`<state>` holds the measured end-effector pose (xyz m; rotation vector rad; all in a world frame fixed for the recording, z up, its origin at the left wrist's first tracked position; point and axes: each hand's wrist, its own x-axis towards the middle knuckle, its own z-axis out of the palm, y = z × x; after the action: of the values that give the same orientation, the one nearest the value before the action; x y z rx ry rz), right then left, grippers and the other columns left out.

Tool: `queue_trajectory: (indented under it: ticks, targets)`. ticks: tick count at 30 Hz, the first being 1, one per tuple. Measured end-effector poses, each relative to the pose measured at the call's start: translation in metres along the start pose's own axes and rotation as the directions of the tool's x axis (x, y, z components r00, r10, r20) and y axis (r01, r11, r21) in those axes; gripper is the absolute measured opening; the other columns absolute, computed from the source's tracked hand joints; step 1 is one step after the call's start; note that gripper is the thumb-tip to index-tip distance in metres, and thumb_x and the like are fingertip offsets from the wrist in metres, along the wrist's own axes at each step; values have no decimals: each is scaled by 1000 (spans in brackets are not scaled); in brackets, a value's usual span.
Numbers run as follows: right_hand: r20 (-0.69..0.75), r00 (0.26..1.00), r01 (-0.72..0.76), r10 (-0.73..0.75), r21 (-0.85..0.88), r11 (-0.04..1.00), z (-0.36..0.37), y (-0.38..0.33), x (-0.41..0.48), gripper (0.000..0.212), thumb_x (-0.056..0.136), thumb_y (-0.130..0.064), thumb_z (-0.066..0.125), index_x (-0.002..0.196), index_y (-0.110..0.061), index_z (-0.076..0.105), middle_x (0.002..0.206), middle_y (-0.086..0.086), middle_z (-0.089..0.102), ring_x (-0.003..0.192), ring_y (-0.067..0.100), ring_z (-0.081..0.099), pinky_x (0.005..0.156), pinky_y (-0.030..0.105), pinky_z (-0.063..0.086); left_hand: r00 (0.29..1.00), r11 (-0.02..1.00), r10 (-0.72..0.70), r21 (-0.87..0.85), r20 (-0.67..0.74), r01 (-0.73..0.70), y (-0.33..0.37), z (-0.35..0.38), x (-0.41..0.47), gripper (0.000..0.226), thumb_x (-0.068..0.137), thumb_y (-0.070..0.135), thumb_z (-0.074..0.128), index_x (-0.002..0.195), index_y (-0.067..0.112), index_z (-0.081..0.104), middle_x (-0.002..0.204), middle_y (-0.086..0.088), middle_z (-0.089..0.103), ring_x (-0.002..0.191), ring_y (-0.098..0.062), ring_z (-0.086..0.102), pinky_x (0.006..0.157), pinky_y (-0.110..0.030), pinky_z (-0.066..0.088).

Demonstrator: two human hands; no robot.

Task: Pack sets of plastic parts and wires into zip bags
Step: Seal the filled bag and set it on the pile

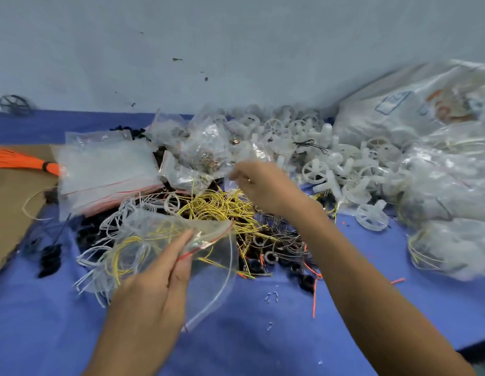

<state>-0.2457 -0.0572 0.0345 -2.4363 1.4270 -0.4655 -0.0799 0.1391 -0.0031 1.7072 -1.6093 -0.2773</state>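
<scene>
While the left hand (pixel 151 270) pinches the red-striped mouth of a clear zip bag (pixel 160 240) between thumb and fingers at the near centre, the right hand (pixel 263 185) reaches farther out, its forearm stretched diagonally over the table and its fingers curled above the heap of yellow wires (pixel 217 207). Blur hides whether those fingers hold anything. The zip bag hangs crumpled to the left of the left hand, with loops of yellow and white wire showing through its film.

Everything lies on a blue cloth (pixel 263 335) covering the table, backed by a pale, scuffed wall (pixel 236 36). At the far left of the heap sits a stack of empty zip bags (pixel 105 169), flat and glossy with red seals, beside a bundle of orange wires (pixel 18 160) on brown cardboard (pixel 10 213). White wires (pixel 111 221) tangle just near the stack. To the far right, translucent white plastic wheels (pixel 314 169) with spokes and stubby hubs pile up against large crinkled plastic sacks (pixel 426 109). Small black parts (pixel 50 260) are scattered at the near left.
</scene>
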Motion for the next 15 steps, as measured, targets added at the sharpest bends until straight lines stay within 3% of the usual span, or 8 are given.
queue_trajectory:
  ticks: [3, 6, 8, 10, 13, 15]
  targets:
    - [31, 975, -205, 222, -274, 940, -1, 69, -17, 17, 94, -21, 48, 95, -14, 64, 94, 7, 69, 84, 28, 63, 76, 43, 55, 1000, 1000, -13, -15, -1, 13, -1, 1, 1, 45, 86, 54, 38, 129, 64, 47, 57, 22, 56, 46, -8, 51, 46, -33, 42]
    - [174, 933, -223, 314, -403, 888, 4, 104, -35, 12, 88, -25, 56, 88, -14, 59, 85, 5, 64, 79, 28, 58, 70, 40, 53, 1000, 999, -21, -25, 18, 21, 1, 3, 2, 43, 86, 55, 37, 127, 64, 44, 57, 22, 56, 51, -6, 52, 47, -31, 41]
    - [225, 926, -210, 302, -358, 910, 10, 112, -41, 17, 87, -26, 61, 103, -19, 61, 96, 1, 64, 88, 26, 58, 76, 39, 53, 999, 999, -31, -34, 24, 32, 3, 3, 2, 44, 85, 55, 36, 128, 62, 45, 57, 22, 55, 53, -6, 52, 50, -32, 42]
    - [198, 944, -196, 262, -298, 934, 12, 115, -43, 18, 88, -19, 59, 105, -17, 64, 100, 2, 67, 92, 27, 61, 78, 40, 53, 999, 999, -37, -33, 31, 38, 4, 1, 2, 46, 86, 54, 36, 130, 58, 47, 57, 20, 55, 54, -9, 53, 50, -34, 43]
    - [91, 974, -186, 205, -188, 965, 4, 117, -45, 17, 96, -19, 55, 103, -14, 70, 99, 2, 71, 90, 23, 63, 76, 37, 51, 999, 999, -38, -30, 18, 39, 4, -3, 4, 48, 85, 55, 36, 132, 56, 50, 63, 13, 57, 57, -14, 53, 52, -39, 46]
    - [-21, 980, -198, 198, -22, 980, -9, 116, -49, 14, 96, -25, 58, 100, -17, 70, 93, -1, 69, 85, 21, 62, 68, 32, 47, 999, 997, -47, -55, 5, 47, 2, -5, 4, 49, 85, 56, 36, 131, 55, 52, 62, 6, 58, 60, -14, 54, 55, -40, 48]
